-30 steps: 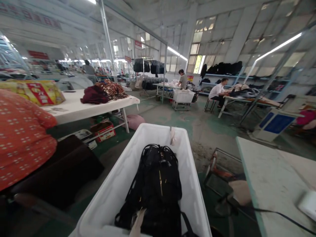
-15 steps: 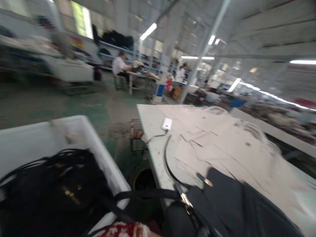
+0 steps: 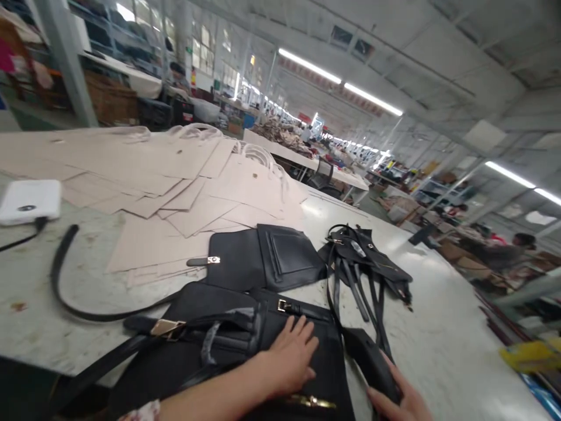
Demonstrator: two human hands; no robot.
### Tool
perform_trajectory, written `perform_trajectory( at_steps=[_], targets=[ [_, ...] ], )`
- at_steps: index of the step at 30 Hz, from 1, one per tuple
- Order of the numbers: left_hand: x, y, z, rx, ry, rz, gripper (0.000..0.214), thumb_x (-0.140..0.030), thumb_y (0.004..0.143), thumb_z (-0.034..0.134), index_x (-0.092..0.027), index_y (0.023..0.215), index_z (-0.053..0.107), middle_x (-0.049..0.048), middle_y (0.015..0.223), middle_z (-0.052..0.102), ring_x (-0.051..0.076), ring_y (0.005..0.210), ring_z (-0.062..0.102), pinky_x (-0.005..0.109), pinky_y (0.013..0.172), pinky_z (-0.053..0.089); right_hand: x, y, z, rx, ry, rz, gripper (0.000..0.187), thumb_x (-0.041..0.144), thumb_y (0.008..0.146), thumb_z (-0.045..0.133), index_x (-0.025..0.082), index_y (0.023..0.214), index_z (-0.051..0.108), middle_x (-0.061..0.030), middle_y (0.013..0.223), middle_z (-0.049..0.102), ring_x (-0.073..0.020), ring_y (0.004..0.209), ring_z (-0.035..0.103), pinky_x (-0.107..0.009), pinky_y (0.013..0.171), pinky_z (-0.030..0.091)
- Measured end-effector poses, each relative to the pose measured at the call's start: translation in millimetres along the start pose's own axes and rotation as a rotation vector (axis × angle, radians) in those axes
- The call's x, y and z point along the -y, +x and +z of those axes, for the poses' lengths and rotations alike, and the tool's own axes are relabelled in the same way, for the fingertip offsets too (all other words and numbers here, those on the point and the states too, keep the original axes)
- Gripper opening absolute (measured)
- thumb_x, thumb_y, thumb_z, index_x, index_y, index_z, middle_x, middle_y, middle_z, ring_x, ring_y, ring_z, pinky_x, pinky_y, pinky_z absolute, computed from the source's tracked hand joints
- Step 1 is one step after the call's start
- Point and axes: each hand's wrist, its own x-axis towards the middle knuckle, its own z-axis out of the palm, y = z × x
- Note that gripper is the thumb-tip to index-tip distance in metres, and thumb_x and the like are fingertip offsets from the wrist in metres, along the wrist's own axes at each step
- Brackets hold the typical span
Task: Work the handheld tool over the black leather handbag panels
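Note:
A black leather bag (image 3: 326, 345) lies on the table in front of me, with a gold buckle, a gold zip and straps. My left hand (image 3: 291, 355) rests flat on it, fingers spread. At the bag's right side, my right hand (image 3: 403, 397) grips a wide black strap (image 3: 372, 362) between thumb and fingers. The bag's flap side, with a clear-wrapped handle (image 3: 211, 344) and a gold clasp (image 3: 169, 328), extends left. Just behind lies another black leather panel (image 3: 236, 257) with a small buckled tab.
Beige cut panels (image 3: 184, 199) are spread over the far left of the white table (image 3: 442, 345). A white box-shaped device (image 3: 30, 202) with a cable sits at the left. Another black bag (image 3: 372, 257) with dangling straps lies at the right. Other worktables and people are farther back.
My view has swung right, away from the white bin of black bags, onto the table. Both hands have come into view, at the black bag.

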Motion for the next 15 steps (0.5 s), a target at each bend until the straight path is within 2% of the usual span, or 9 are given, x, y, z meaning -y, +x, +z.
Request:
perform_trajectory(
  at_steps=[3, 6, 8, 12, 15],
  targets=[
    [7, 12, 24.2, -0.02, 0.03, -0.001, 0.061, -0.053, 0.078, 0.04, -0.018, 0.128, 0.035, 0.0114, 0.14, 0.023, 0.03, 0.129, 0.01, 0.052, 0.102, 0.008, 4, 6, 14, 0.192, 0.143, 0.039, 0.07, 0.037, 0.061, 0.058, 0.013, 0.123, 0.04, -0.0013, 0.061, 0.065, -0.0244, 0.064, 0.063, -0.031, 0.056, 0.051],
    [9, 14, 41.7, -0.071, 0.054, 0.003, 0.061, -0.055, 0.08, 0.031, -0.021, 0.131, 0.031, 0.0088, 0.141, 0.018, 0.028, 0.13, 0.004, 0.052, 0.102, 0.002, 13, 23, 28, 0.33, 0.273, 0.119, 0.068, 0.033, 0.062, 0.056, 0.014, 0.125, 0.035, 0.0051, 0.045, 0.055, -0.0164, 0.036, 0.053, -0.026, 0.038, 0.042],
    [9, 12, 43.6, -0.077, 0.059, 0.015, 0.061, -0.056, 0.08, 0.03, -0.021, 0.131, 0.03, 0.0083, 0.141, 0.018, 0.027, 0.13, 0.004, 0.052, 0.103, 0.001, 19, 41, 34, 0.318, 0.318, 0.141, 0.061, 0.031, 0.065, 0.053, 0.015, 0.121, 0.036, 0.0071, 0.043, 0.05, -0.0135, 0.031, 0.048, -0.024, 0.034, 0.038],
    [8, 9, 37.1, -0.068, 0.063, 0.019, 0.06, -0.055, 0.081, 0.03, -0.022, 0.131, 0.03, 0.0082, 0.141, 0.021, 0.027, 0.13, 0.006, 0.051, 0.103, 0.002, 23, 81, 31, 0.269, 0.306, 0.123, 0.044, 0.027, 0.066, 0.052, 0.015, 0.108, 0.047, 0.0073, 0.046, 0.049, -0.0116, 0.034, 0.049, -0.022, 0.035, 0.039],
    [8, 9, 35.5, -0.077, 0.072, 0.018, 0.06, -0.055, 0.082, 0.028, -0.022, 0.131, 0.029, 0.0079, 0.141, 0.019, 0.027, 0.13, 0.007, 0.052, 0.102, 0.001, 16, 90, 16, 0.24, 0.263, 0.151, 0.051, 0.025, 0.063, 0.055, 0.017, 0.112, 0.045, 0.0083, 0.042, 0.048, -0.0116, 0.032, 0.047, -0.022, 0.034, 0.04]
  ],
)
